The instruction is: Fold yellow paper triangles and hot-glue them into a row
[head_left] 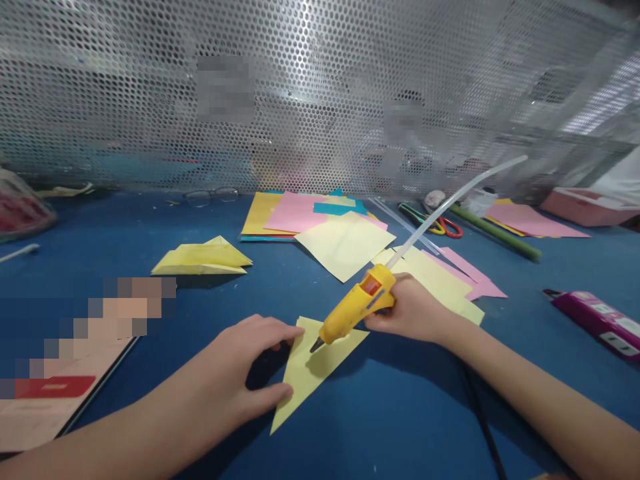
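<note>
My right hand (413, 310) is wrapped round the handle of a yellow hot glue gun (357, 303), its black nozzle pointing down and left. A long translucent glue stick (457, 195) juts from the gun's back end. Under the nozzle lies a pale yellow paper triangle (320, 363) on the table; I cannot tell whether the tip touches it. My left hand (245, 370) holds the triangle at its left edge, with the thumb low and the forefinger higher up. Part of the other left fingers is hidden.
A folded yellow paper piece (205, 257) lies at left, behind a tablet-like device (55, 407). Coloured sheets (277, 213), a loose yellow square (345, 243), scissors (447, 227) and a green rod (500, 233) lie further back. A purple case (600, 323) is at right, before the perforated metal screen (320, 87).
</note>
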Demonstrator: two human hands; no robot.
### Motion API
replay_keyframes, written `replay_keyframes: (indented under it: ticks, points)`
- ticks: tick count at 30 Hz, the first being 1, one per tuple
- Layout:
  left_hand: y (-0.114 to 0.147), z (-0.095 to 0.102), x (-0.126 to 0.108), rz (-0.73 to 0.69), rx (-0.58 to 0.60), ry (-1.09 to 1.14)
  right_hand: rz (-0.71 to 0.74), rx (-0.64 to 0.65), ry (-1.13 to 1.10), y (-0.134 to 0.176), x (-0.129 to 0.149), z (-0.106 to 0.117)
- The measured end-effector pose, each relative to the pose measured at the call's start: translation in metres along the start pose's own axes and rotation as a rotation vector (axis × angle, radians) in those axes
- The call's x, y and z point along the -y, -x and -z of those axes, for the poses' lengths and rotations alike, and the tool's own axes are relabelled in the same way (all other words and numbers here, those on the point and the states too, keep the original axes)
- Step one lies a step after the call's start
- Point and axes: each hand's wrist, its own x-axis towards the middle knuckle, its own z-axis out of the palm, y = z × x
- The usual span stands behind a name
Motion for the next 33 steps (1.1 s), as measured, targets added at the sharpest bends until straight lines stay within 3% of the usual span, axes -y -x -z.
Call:
replay_keyframes:
  ticks: [11,33]
  points:
    - [0.002,-0.003,0.004,-0.006,0.001,-0.032,0.081,0.017,0.143,0.002,0.006,0.0]
    - [0.003,0.002,-0.004,0.024,0.041,-0.125,0.169,-0.015,0.173,0.004,-0.001,0.008]
